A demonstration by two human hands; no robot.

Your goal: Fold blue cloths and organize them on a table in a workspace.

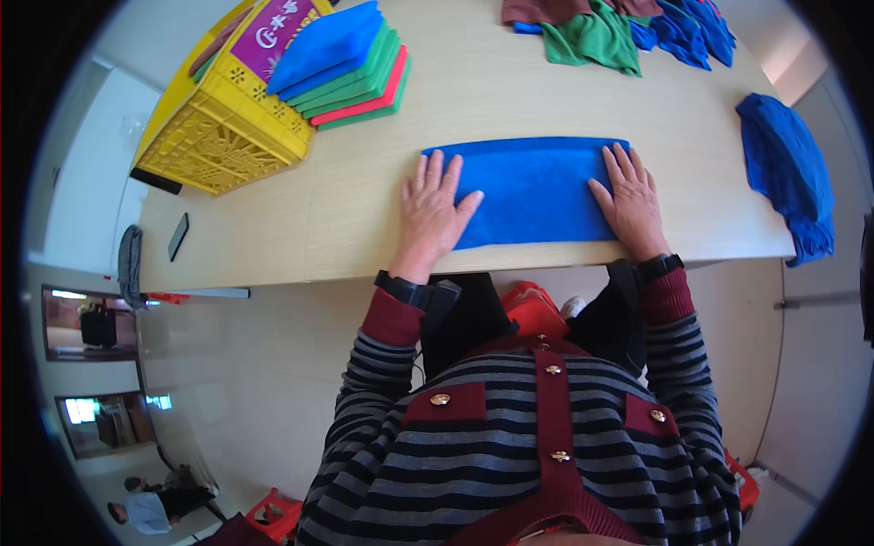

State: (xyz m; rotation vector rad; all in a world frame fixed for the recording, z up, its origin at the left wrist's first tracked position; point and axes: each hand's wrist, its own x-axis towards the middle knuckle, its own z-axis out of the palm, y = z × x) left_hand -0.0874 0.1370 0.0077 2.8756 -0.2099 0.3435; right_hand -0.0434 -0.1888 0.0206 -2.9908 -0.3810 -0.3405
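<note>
In the head view, the cloth (537, 200) lies at twelve o'clock, left hand (431, 207) flat on its nine-o'clock end, right hand (632, 198) on its three, fingers slightly spread. At ten, the crate (232, 136) holds brown contents (218, 43), partly hidden.

Printed lettering appears on the purple label (256, 45) fixed to the outer wall of the yellow crate (218, 141). The label carries large white characters in a rounded, brush-like script, running at a slant in this view. Smaller marks beside these characters, near the stack of folded cloths (350, 86), are too indistinct to read.
</note>
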